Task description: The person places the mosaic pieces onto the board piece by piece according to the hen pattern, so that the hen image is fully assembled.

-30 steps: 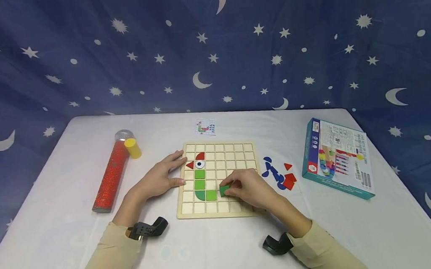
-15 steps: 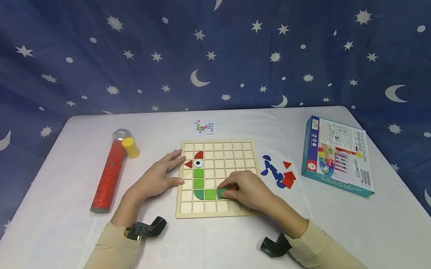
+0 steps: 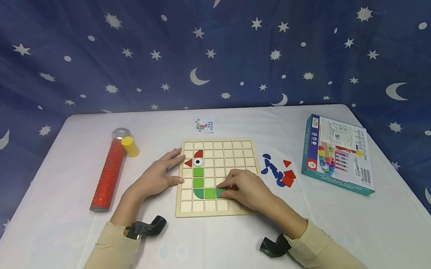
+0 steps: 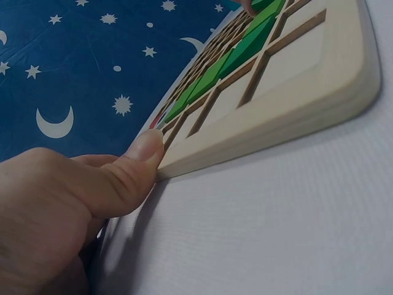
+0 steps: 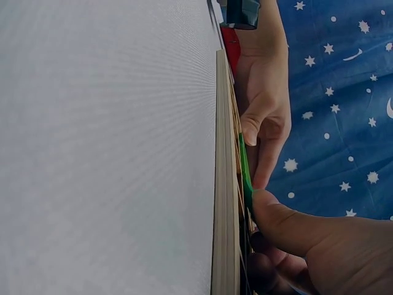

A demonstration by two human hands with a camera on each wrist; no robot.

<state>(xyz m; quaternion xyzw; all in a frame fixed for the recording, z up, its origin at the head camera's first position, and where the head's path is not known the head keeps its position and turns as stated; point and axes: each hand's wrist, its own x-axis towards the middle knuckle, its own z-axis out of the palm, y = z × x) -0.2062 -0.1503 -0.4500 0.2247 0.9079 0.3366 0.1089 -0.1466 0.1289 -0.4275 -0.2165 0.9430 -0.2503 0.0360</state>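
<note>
My right hand is over the lower middle of a wooden grid board. Its thumb and fingertips pinch a dark green tile, partly hidden by them, which lies level beside a light green square. Left of that square is a dark green rounded tile, with light green squares stacked above it. An eye tile and red tiles top the column. My left hand rests at the board's left edge, fingers spread and thumb touching the rim.
Loose blue pieces and red pieces lie right of the board. A small picture card is behind it. A game box sits at right. At left are a red glittery tube and a yellow cylinder.
My right hand has brought the dark green tile slightly left and down, from tilted above the board to flat beside the light green square. My left hand has stayed at the board's edge.
</note>
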